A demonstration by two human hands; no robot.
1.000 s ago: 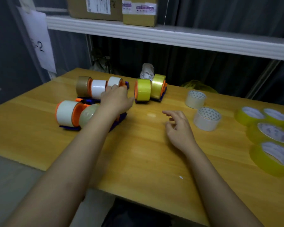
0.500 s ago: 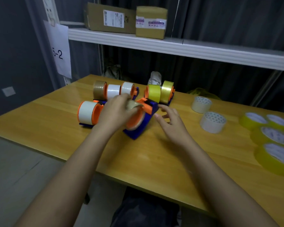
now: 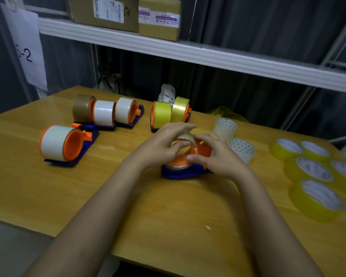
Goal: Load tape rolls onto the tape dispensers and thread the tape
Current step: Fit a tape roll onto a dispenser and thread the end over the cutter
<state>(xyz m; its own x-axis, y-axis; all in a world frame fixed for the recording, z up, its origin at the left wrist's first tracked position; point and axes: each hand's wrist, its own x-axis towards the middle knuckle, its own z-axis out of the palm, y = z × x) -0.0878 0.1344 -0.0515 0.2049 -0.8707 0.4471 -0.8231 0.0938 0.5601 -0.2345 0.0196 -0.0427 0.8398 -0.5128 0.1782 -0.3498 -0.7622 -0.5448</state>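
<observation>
A blue and orange tape dispenser [image 3: 181, 172] stands in the middle of the wooden table [image 3: 168, 216], with a clear tape roll [image 3: 185, 136] on its orange hub. My left hand [image 3: 162, 142] grips the roll from the left, fingers over its top and thumb at the hub. My right hand [image 3: 212, 154] holds the dispenser's right side, thumb on the orange hub rim. Several loaded dispensers stand behind: one with white tape [image 3: 60, 143] at left, a row of three [image 3: 106, 112], and two with yellow tape [image 3: 168, 113].
Two clear loose rolls [image 3: 241, 148] lie just right of my hands. Several yellow rolls [image 3: 314, 174] lie flat at the table's right edge. A white shelf [image 3: 188, 52] with cardboard boxes [image 3: 128, 15] runs overhead at the back.
The dispenser with the clear roll has come from the left group to the table's middle. My right hand has closed onto its right side; my left hand stays on the roll.
</observation>
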